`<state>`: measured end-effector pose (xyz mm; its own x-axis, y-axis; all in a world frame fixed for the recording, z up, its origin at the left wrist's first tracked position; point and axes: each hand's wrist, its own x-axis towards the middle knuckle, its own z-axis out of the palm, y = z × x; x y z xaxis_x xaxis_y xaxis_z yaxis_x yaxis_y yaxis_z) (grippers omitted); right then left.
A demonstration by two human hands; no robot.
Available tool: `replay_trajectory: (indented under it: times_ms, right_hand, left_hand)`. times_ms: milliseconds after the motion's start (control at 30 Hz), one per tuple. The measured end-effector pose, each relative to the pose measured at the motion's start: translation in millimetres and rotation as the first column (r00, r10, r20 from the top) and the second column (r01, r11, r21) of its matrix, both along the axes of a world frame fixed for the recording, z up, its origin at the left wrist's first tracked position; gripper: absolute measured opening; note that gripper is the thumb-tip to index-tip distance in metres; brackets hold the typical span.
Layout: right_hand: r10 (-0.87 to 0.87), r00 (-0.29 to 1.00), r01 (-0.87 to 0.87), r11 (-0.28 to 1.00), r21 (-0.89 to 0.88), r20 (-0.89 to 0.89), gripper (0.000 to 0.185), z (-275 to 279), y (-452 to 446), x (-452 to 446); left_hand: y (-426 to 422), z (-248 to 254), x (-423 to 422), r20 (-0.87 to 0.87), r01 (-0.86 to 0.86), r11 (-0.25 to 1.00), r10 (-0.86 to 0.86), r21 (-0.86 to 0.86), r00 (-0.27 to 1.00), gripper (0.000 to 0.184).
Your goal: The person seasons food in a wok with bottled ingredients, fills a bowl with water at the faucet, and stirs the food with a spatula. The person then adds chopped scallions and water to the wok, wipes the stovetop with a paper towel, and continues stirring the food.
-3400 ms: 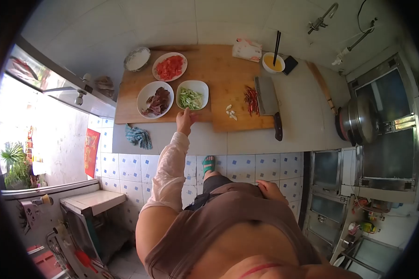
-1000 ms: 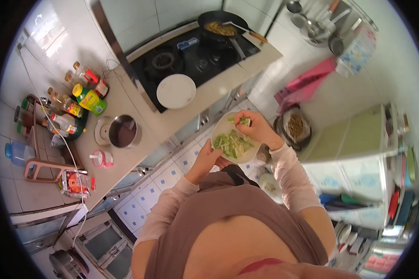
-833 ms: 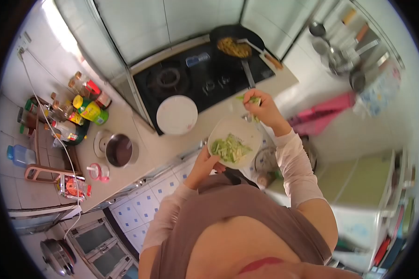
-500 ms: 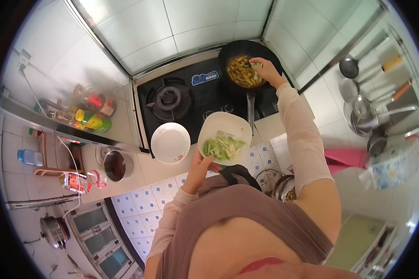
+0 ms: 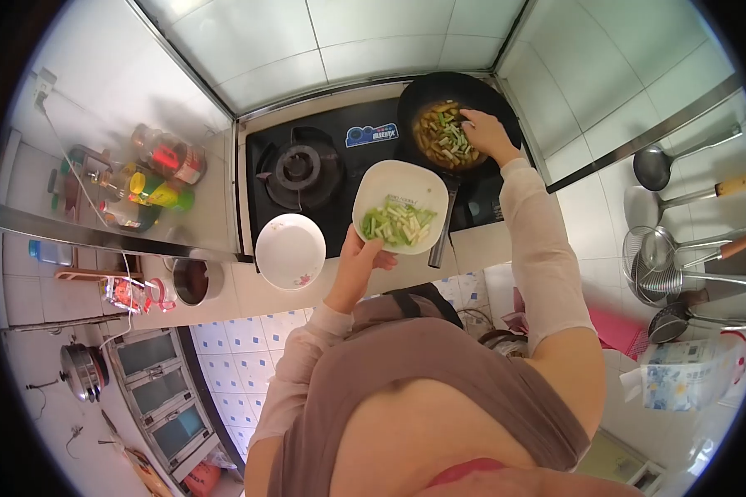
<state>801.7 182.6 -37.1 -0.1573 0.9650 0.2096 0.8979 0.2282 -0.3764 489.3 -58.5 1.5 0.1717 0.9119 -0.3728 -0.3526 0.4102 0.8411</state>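
My left hand (image 5: 363, 263) grips the lower left rim of a square white bowl (image 5: 402, 184), tilted in front of the stove. Chopped green scallions (image 5: 399, 222) lie in the bowl's lower part. Over the black wok (image 5: 499, 103) at the back right is my right hand (image 5: 484, 132), its fingers bent downward just above the food. Whether anything remains between those fingers is hidden. Cut scallion pieces (image 5: 452, 142) lie on brownish food (image 5: 427, 132) in the wok.
An empty white plate (image 5: 290, 251) rests at the counter's front edge, left of the bowl. Behind it is a bare burner (image 5: 298, 168). A steel pot (image 5: 197, 282) sits farther left, near bottles (image 5: 162, 178) behind glass. Ladles and strainers (image 5: 659, 248) hang on the right wall.
From the board with plates, the view has turned to the stove. The left hand lifted the bowl; the right took scallions from it and reached over the wok, where scallion pieces now lie.
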Motion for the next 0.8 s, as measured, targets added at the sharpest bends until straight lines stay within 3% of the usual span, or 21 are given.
replay_trajectory:
  times_ms: [33, 100, 167, 233, 333, 433, 800]
  right_hand:
    - [0.026, 0.999, -0.026, 0.999, 0.018, 0.033, 0.035, 18, -10, -5]
    - [0.128, 0.975, -0.136, 0.99, -0.033, -0.184, 0.032, 79, -53, -33]
    - [0.368, 0.846, -0.431, 0.898, -0.087, -0.387, 0.029, 117, -99, -56]
    - [0.57, 0.768, -0.626, 0.763, -0.158, -0.29, 0.04, 121, -130, -66]
    - [0.652, 0.756, -0.654, 0.747, -0.121, -0.06, 0.055, 106, -157, -79]
    - [0.631, 0.769, -0.635, 0.735, -0.24, -0.103, 0.055, 88, -161, -84]
    - [0.695, 0.682, -0.727, 0.679, -0.104, -0.23, 0.025, 62, -153, -104]
  left_hand:
    - [2, 1, 3, -0.001, 0.001, 1.0, -0.001, 0.005, 1.0, 0.035]
    - [6, 1, 8, 0.007, 0.003, 1.0, -0.003, 0.011, 1.0, 0.035]
    - [7, 0, 13, 0.014, -0.003, 1.0, 0.003, 0.011, 1.0, 0.034]
    - [8, -1, 19, 0.018, -0.002, 1.0, 0.002, 0.002, 1.0, 0.034]
    - [8, -6, 24, 0.059, 0.019, 1.0, -0.019, 0.008, 0.998, 0.034]
    - [2, -6, 27, 0.044, 0.049, 0.999, -0.05, 0.016, 0.998, 0.031]
    - [-18, -10, 19, 0.057, -0.001, 0.999, 0.004, -0.051, 0.998, 0.032]
